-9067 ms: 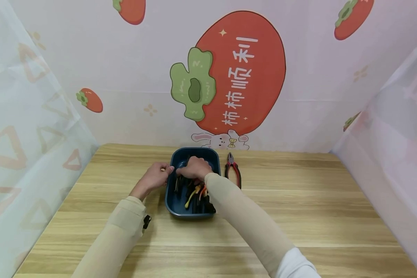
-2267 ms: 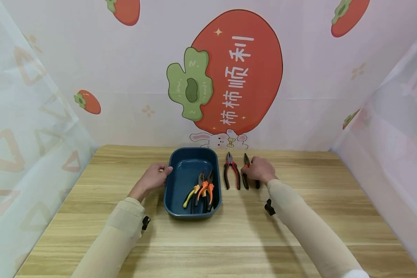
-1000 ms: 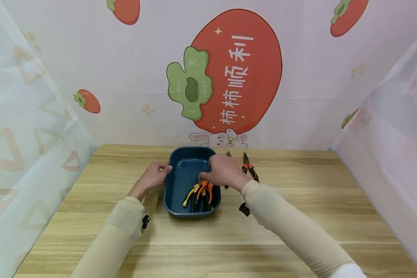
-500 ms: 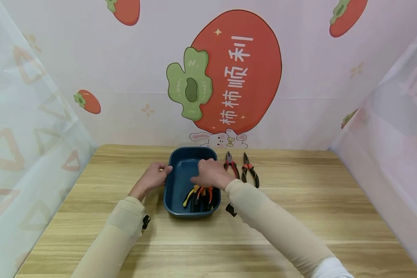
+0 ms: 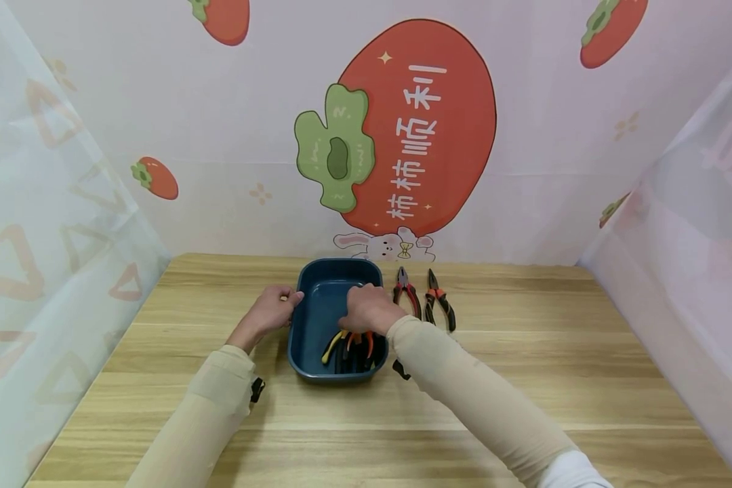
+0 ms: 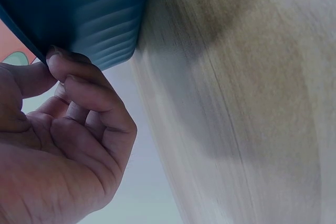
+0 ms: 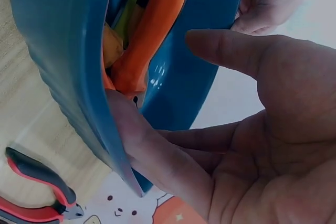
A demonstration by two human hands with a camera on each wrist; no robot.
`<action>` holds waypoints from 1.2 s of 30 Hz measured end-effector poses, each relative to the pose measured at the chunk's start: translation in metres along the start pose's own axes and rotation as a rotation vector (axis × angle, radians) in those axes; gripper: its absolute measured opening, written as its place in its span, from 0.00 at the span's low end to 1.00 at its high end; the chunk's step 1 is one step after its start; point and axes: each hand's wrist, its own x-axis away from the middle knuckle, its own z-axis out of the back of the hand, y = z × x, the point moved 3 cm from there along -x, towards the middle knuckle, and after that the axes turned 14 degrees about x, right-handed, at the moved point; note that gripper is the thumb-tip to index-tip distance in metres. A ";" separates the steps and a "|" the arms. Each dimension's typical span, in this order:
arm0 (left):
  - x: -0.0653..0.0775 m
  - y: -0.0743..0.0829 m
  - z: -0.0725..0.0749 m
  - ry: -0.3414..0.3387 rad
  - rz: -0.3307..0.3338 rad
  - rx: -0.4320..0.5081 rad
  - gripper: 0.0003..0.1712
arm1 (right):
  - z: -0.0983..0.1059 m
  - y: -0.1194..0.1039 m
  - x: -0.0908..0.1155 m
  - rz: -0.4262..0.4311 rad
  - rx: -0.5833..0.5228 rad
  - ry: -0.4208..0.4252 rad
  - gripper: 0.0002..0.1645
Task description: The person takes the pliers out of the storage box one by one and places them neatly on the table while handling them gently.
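Several pliers (image 5: 355, 354) lie in the tray (image 5: 320, 312) — two more pairs (image 5: 441, 300) right of it, on the table (image 5: 524, 339).

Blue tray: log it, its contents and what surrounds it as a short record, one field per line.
Container: blue tray on a wooden table
Contents: pliers in the tray, with orange, yellow and black on the handles; exact count unclear
Outside, right of tray: red-and-black pliers, then orange-and-black pliers, side by side, heads toward the backdrop
Left grip: thumb and finger pinch the tray's left rim
Right grip: reaches into the tray, thumb and fingers apart; contact with the pliers unclear
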 end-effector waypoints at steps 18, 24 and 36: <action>0.000 -0.001 0.000 0.002 0.001 -0.006 0.21 | -0.002 0.001 -0.002 0.001 -0.020 0.021 0.15; 0.000 -0.001 0.000 0.007 0.000 -0.009 0.21 | -0.002 0.003 -0.002 0.002 -0.055 0.005 0.14; 0.001 0.001 -0.001 0.005 0.025 -0.013 0.21 | -0.003 0.008 -0.001 0.008 -0.220 0.009 0.17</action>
